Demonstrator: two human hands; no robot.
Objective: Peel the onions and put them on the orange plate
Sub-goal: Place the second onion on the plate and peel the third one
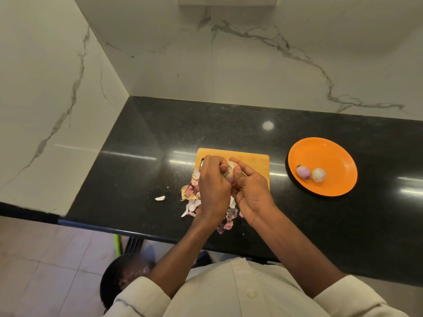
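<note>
A cutting board (251, 160) sits mid-counter (137, 168); above it two hands meet around an onion (231, 171). Right of the board, well apart, a plate (332, 154) holds two onions (303, 172) side by side. Peelings (190, 191) lie off the board's near-left corner

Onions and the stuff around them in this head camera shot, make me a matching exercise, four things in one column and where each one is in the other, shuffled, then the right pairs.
Things
1. Two peeled onions
2. Onion being peeled
3. Pile of onion skins
4. Cutting board

Places
A. On the black counter, under the hands
B. Held between the left hand and right hand
C. On the orange plate
D. On the counter at the board's near left corner

Pairs: 1-C, 2-B, 3-D, 4-A
</note>
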